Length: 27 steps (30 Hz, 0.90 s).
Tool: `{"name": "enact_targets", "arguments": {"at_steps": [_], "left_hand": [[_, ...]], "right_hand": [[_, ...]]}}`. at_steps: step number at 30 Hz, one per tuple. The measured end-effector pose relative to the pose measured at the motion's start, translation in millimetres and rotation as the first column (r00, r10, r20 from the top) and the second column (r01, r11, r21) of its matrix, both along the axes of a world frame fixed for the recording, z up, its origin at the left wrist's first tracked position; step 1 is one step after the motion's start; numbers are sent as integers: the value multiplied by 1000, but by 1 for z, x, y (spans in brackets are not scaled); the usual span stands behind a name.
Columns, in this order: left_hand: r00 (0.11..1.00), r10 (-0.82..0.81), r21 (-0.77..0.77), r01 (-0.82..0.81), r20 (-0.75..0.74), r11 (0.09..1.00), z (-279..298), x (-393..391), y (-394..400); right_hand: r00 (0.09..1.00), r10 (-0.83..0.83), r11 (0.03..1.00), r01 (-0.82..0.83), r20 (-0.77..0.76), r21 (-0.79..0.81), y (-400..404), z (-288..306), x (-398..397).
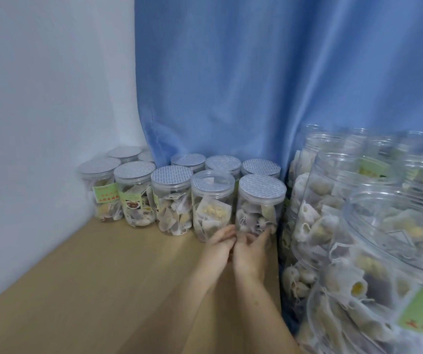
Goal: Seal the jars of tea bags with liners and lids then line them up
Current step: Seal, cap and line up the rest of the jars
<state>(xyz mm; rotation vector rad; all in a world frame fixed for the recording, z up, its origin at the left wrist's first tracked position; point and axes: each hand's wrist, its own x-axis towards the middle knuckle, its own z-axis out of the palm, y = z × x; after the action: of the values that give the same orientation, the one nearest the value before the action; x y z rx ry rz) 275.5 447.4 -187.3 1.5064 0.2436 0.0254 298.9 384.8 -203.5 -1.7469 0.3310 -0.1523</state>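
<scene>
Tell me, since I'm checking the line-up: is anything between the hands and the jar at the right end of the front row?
Nothing visible. The left hand and right hand are both already at the base of the rightmost front-row jar, which stands beside its lidded neighbour. The stacked open jars are further right, out of the way.
</scene>
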Motion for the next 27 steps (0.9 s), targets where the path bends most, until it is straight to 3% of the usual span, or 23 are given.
{"name": "enact_targets", "arguments": {"at_steps": [9,13,16,19,24,27], "left_hand": [[994,106,98,-104,-10,990,19,-27,9],[990,140,141,-142,29,980,25,-58,-1],[980,180,153,-190,82,970,28,-82,-15],[959,260,257,-282,117,924,26,-108,-30],[879,471,117,-477,77,871,28,-154,-52],[834,534,60,-546,143,836,34,-182,-64]], "right_hand": [[997,-73,973,71,-1,220,9,23,-24],[999,32,969,-34,13,247,0,40,-55],[990,140,971,-143,31,191,-7,43,-81],[970,232,965,-238,68,114,-17,41,-107],[877,457,890,-451,150,-73,-41,48,-152],[801,552,833,-543,233,-108,-56,54,-178]]}}
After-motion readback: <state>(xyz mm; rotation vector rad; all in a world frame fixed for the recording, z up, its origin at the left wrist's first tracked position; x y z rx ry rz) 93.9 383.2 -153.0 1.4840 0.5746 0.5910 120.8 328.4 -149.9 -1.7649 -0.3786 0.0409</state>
